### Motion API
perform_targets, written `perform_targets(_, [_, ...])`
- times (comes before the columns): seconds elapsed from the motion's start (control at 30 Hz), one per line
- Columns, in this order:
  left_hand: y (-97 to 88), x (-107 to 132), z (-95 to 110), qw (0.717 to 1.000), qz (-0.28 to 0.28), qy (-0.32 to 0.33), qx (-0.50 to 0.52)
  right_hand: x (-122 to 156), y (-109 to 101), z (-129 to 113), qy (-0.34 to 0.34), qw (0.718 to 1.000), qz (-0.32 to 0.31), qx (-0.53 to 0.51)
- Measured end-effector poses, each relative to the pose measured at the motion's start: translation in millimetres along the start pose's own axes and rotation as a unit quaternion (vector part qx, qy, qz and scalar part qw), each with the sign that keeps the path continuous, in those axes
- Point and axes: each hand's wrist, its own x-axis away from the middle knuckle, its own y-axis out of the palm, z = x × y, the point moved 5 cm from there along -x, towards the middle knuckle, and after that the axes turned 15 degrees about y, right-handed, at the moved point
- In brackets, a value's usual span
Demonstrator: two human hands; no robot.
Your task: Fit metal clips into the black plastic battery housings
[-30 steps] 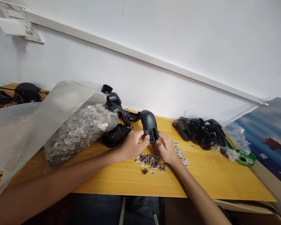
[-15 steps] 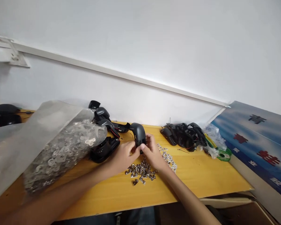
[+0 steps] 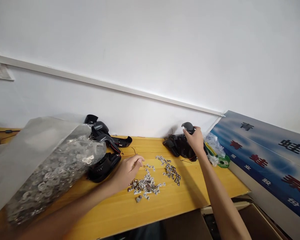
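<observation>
My right hand (image 3: pixel 196 140) grips a black curved plastic housing (image 3: pixel 188 126) by its side. It holds the housing just above a pile of similar black housings (image 3: pixel 173 145) near the wall. My left hand (image 3: pixel 130 168) hovers over the table, fingers curled and thumb tip against them; whether anything small sits in the pinch is hidden. Beside it, small shiny metal parts (image 3: pixel 147 185) lie in a loose heap. A second scatter of such parts (image 3: pixel 172 171) lies to the right. Left of my left hand rests a black housing (image 3: pixel 102 168) with thin wires.
A clear plastic bag (image 3: pixel 57 173) full of flat metal pieces lies at the left. More black housings (image 3: pixel 102 133) stand behind it. At the right are a green spool (image 3: pixel 224 162), yellow-green handled pliers (image 3: pixel 211 150) and a blue printed board (image 3: pixel 262 153). A cardboard box (image 3: pixel 255 216) sits below the table edge.
The black housing was between both hands over the metal parts. My right hand has carried it right to the far pile, while my left hand has let go. The view has shifted somewhat.
</observation>
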Motion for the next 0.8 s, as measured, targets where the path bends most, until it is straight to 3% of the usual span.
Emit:
perform_targets(0.1, [-1.1, -1.5, 4.4, 1.0, -0.008, -0.005, 0.004, -26.9, 0.9, 21.4, 0.042, 0.99, 0.014, 0.137])
perform_targets(0.23, [-1.6, -1.4, 11.5, 0.999, -0.041, -0.013, -0.002, -36.8, 15.1, 36.3, 0.052, 0.963, 0.023, 0.262])
perform_targets(0.33, [0.3, -0.7, 10.4, 0.999, -0.037, -0.017, 0.014, -39.7, 23.7, 37.2, 0.059, 0.952, 0.03, 0.297])
perform_targets(0.43, [2.3, -0.1, 4.8, 0.999, -0.009, -0.025, 0.031, -30.2, 28.7, 20.6, 0.022, 0.957, 0.067, 0.28])
perform_targets(0.5, [3.1, 0.0, 2.4, 0.999, 0.001, -0.029, 0.028, -8.0, 37.2, -2.5, -0.055, 0.969, 0.07, 0.229])
perform_targets(0.57, [3.7, -0.2, 3.1, 0.999, -0.006, -0.03, 0.026, 30.4, 56.3, -32.7, -0.177, 0.973, 0.004, 0.149])
perform_targets(0.67, [3.3, -0.8, 7.6, 0.998, -0.028, -0.028, 0.041, 110.0, 98.5, -77.1, -0.366, 0.911, -0.184, 0.044])
perform_targets(0.73, [1.8, -1.3, 11.1, 0.998, -0.034, -0.018, 0.046, 154.5, 126.3, -97.3, -0.404, 0.874, -0.271, 0.014])
perform_targets(0.8, [1.0, -1.5, 13.2, 0.998, -0.034, -0.005, 0.049, 182.1, 149.6, -111.0, -0.39, 0.862, -0.323, -0.015])
